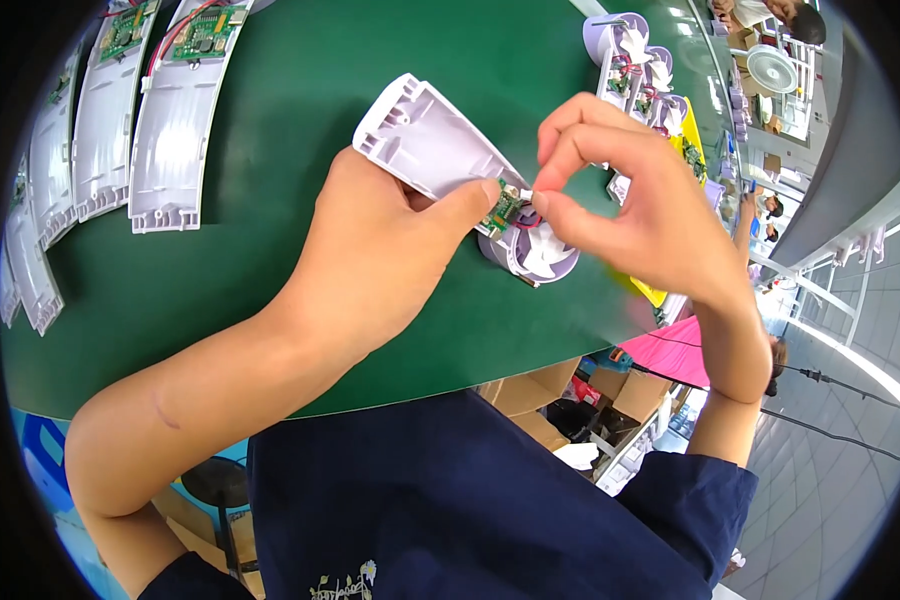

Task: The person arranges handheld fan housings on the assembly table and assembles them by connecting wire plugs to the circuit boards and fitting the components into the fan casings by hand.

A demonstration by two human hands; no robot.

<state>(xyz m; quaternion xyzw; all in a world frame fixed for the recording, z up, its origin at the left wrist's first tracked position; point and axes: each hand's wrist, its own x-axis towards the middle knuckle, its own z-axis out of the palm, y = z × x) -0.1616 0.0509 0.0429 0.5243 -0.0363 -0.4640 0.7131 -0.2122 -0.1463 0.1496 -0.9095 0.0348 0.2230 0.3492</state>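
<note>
My left hand (380,240) is closed around a pale lavender-white plastic half-shell (435,145), hollow side up, tilted over the green table. Its thumb presses by a small green circuit board (503,215) at the shell's lower right end. Beneath the board, a round ring with white fan blades (544,250) shows, with thin red and dark wires near it. My right hand (635,190) pinches a small white plug (527,195) between thumb and index finger at the board's edge. Whether the plug is seated cannot be made out.
Several half-shells (175,140) with boards and red wires line the table (290,90) at the left. More fan units (635,60) and a yellow tray (692,125) stand at the far right. Cardboard boxes (530,392) sit below the table edge. Other people work in the background.
</note>
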